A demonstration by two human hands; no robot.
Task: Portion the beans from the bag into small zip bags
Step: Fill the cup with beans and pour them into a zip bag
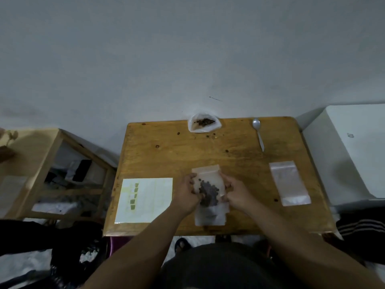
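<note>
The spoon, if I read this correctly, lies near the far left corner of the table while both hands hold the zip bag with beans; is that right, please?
Not quite: the spoon lies near the far right corner of the table, not the left, as the head view shows. The left hand and right hand do hold the zip bag with beans.

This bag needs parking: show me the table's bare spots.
Bare table: middle between bean bag and held zip bag; the far-left corner beyond the label sheet; the strip between right hand and empty zip bag. Crowded: near centre, by the left hand.
</note>
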